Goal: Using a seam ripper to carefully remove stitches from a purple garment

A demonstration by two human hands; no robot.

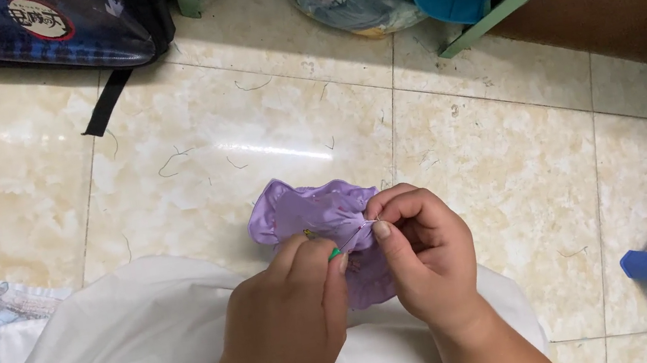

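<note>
Ruffled lilac fabric [320, 213], soft and gathered; left hand [290, 323] and right hand [428, 256] pinch it.

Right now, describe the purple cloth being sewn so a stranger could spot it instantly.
Look at the cream tiled floor, then the white fabric across the person's lap. Above it, the left hand and right hand pinch a small ruffled lilac cloth, the only purple piece between them.
</note>
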